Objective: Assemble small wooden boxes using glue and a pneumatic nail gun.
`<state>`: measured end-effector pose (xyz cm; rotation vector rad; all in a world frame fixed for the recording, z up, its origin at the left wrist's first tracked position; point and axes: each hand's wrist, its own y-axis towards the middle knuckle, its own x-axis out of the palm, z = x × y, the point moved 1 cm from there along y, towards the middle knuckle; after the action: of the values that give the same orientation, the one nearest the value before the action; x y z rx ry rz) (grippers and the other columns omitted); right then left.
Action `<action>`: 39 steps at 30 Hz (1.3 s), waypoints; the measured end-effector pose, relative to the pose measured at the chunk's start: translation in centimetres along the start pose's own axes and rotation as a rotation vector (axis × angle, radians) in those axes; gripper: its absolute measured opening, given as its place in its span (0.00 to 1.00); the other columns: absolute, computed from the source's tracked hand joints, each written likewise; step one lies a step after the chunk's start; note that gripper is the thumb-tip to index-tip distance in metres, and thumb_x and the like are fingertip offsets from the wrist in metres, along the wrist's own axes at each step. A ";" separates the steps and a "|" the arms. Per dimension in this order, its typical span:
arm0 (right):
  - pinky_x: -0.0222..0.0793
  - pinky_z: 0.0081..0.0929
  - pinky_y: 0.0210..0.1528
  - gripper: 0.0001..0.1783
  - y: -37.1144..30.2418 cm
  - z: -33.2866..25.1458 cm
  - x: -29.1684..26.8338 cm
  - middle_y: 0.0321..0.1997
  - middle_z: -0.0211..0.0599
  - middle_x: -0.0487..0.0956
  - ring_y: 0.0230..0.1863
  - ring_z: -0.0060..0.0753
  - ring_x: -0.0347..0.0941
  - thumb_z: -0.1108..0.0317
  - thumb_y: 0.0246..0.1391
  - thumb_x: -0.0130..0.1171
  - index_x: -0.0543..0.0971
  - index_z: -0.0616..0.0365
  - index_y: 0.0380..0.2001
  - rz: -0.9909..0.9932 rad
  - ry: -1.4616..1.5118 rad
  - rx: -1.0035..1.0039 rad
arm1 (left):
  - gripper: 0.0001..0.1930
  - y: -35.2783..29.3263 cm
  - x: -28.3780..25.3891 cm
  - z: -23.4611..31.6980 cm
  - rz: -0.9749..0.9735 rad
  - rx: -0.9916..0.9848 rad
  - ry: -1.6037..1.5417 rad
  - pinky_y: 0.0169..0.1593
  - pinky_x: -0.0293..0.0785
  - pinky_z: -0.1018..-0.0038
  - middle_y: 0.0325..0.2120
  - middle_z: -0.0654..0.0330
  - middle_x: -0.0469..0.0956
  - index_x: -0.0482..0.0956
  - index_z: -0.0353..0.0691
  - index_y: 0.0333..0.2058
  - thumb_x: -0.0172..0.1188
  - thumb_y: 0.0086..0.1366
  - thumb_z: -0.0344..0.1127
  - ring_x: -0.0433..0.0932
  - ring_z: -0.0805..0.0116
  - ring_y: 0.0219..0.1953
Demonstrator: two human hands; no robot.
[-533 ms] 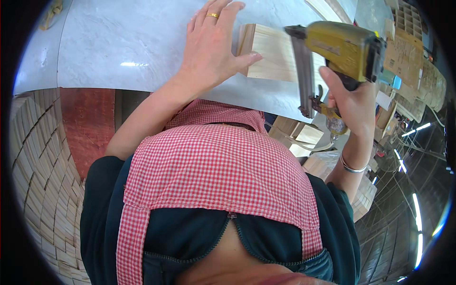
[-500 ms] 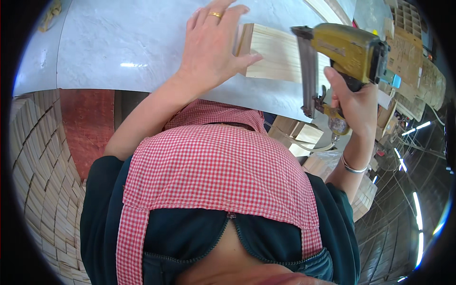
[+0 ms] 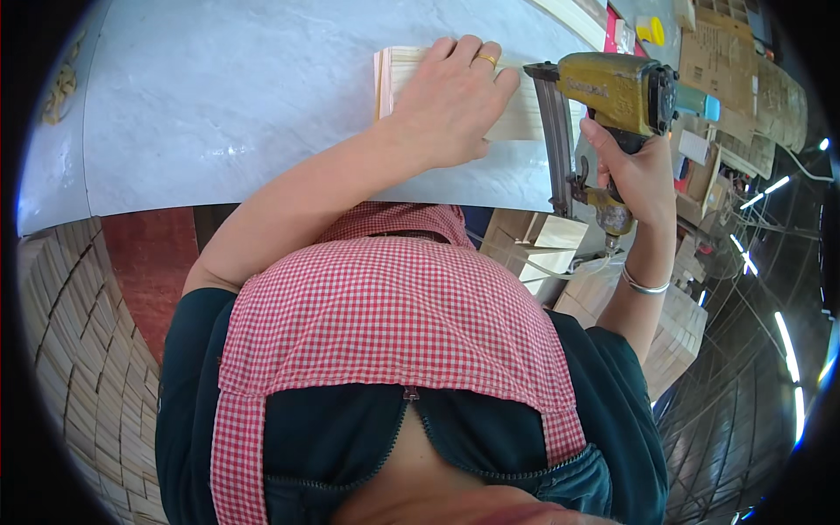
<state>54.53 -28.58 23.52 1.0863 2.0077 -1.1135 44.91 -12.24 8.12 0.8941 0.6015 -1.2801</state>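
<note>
Left hand (image 3: pixel 451 105) flat on wooden piece (image 3: pixel 411 68), nail gun (image 3: pixel 612 96) beside.

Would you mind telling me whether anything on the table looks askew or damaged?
Nothing stands out. The left hand lies flat on the wood pieces on the table, and the right hand holds the yellow nail gun beside them.
</note>
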 end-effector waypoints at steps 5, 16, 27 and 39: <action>0.58 0.14 0.15 0.15 0.8 0.3 0.0 0.16 0.29 0.75 0.12 0.17 0.64 0.63 0.54 0.73 0.83 0.66 0.34 -0.023 -0.057 0.032 | 0.30 0.3 -0.4 0.1 -0.028 -0.004 -0.003 0.59 0.62 0.61 0.56 0.51 0.73 0.75 0.41 0.44 0.76 0.42 0.41 0.68 0.53 0.56; 0.60 0.14 0.15 0.17 0.7 0.5 0.1 0.17 0.29 0.76 0.12 0.16 0.65 0.62 0.54 0.73 0.83 0.67 0.36 -0.016 0.045 0.026 | 0.27 0.2 0.1 -0.1 0.068 0.037 0.000 0.55 0.63 0.63 0.50 0.51 0.75 0.78 0.40 0.42 0.75 0.41 0.39 0.70 0.55 0.50; 0.60 0.16 0.19 0.16 -0.9 5.8 -1.4 0.17 0.27 0.74 0.15 0.18 0.67 0.59 0.57 0.70 0.81 0.63 0.34 0.351 0.080 0.066 | 0.31 -0.7 -0.8 -1.1 0.054 0.059 -0.005 0.62 0.64 0.57 0.53 0.50 0.75 0.78 0.41 0.47 0.76 0.44 0.43 0.71 0.51 0.55; 0.75 0.48 0.48 0.27 1.8 32.2 -0.3 0.46 0.61 0.81 0.44 0.63 0.79 0.63 0.56 0.60 0.73 0.66 0.56 0.479 -0.397 -0.089 | 0.23 -17.2 -12.5 -10.8 0.307 -0.874 -0.574 0.53 0.75 0.71 0.49 0.51 0.81 0.80 0.33 0.53 0.60 0.67 0.45 0.79 0.62 0.48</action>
<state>59.57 -56.27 7.78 1.1179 1.3804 -0.8896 26.55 2.96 8.41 -0.1146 0.4631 -0.7991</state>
